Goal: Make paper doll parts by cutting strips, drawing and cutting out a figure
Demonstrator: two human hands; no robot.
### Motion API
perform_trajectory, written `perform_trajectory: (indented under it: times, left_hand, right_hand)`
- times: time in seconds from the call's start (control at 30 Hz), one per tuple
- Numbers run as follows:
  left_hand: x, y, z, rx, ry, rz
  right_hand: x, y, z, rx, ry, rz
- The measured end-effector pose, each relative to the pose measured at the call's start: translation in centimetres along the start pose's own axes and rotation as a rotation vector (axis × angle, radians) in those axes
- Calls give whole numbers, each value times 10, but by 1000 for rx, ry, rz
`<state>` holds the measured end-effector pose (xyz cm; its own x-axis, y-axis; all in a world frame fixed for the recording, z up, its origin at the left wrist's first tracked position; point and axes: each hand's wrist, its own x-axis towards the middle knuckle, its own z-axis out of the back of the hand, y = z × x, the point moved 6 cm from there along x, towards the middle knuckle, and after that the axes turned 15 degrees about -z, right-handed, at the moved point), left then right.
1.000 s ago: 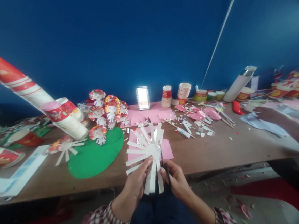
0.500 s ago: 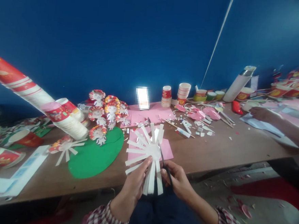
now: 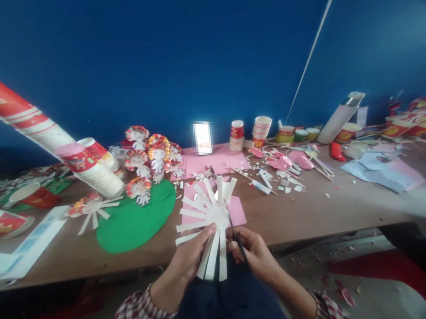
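A paper cup [image 3: 217,218], cut into white strips that fan out around its round base, is held in front of me at the table's edge. My left hand [image 3: 191,252] grips it from the lower left, thumb pressed near the base. In my right hand [image 3: 252,252] is a pair of dark scissors [image 3: 237,239], fingers wrapped round the handles. The blades point up and left, alongside the cup's right side. Pink paper [image 3: 237,212] lies on the table behind the cup.
A green oval sheet [image 3: 135,227] and several paper figures with red-yellow frills [image 3: 158,155] lie left. A long stack of paper cups [image 3: 88,170] leans further left. Paper scraps and pink pieces [image 3: 280,162] litter the table's back. Small cup stacks [image 3: 261,131] stand by the blue wall.
The cut cup has turned slightly, its lower strips swinging left. My scissors stay beside it. The other person's arm at the right has gone from view, leaving a blur there.
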<state>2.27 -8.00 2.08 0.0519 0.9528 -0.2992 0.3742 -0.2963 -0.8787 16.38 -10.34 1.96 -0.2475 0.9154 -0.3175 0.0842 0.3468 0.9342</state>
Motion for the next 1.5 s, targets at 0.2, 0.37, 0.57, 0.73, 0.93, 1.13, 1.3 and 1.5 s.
perform_trajectory:
  times: [0.2,0.37,0.57,0.73,0.93,1.13,1.3,1.5]
  left_hand:
    - [0,2,4,1,-1,3]
    - [-3,0,4,5,-26,35]
    - [-1,0,4,18,-11,28]
    - [1,0,7,26,-1,16]
    - [0,-2,7,39,5,20]
    - [1,0,11,55,-31,52]
    - [0,4,10,39,11,68]
    - [-3,5,9,70,44,55]
  right_hand:
    - [-1,6,1,-25,34,18]
    - [-3,5,2,-13,49,16]
    - [-3,5,3,1,66,31]
    - [-3,3,4,3,64,36]
    - [-4,6,5,-8,65,46]
    - [-7,12,5,-59,55,42]
    - [-5,8,3,-30,67,36]
    - [-1,5,1,-7,54,20]
